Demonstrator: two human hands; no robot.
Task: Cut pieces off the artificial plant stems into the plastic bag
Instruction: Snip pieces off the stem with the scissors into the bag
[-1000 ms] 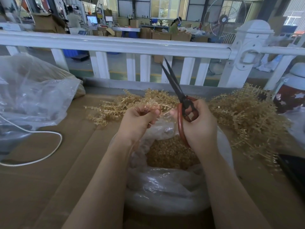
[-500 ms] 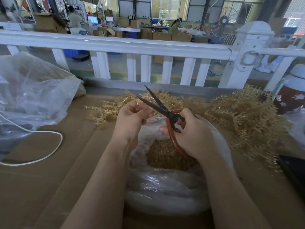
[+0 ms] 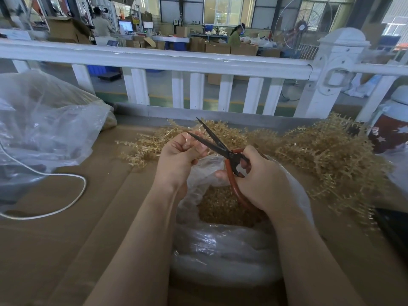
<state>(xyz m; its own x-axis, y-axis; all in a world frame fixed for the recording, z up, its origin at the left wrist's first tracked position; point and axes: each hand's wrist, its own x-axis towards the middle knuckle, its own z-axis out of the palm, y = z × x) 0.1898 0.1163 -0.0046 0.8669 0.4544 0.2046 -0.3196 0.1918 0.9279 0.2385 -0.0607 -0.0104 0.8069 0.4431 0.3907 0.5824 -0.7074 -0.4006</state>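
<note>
Red-handled scissors (image 3: 223,149) gripped by right hand (image 3: 258,180) | left hand (image 3: 178,160) pinches stem (image 3: 191,138) — mostly hidden

Both hands (image 3: 178,157) curled (forearms converging).

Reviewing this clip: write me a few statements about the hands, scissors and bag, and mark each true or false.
1. The right hand holds the scissors. True.
2. The scissor blades are closed. False: they are spread apart.
3. The left hand pinches a stem piece at the blades. True.
4. The plastic bag below the hands is empty. False: it holds golden cut pieces.
5. The uncut stems lie on the floor. False: they lie on the cardboard surface.
</note>
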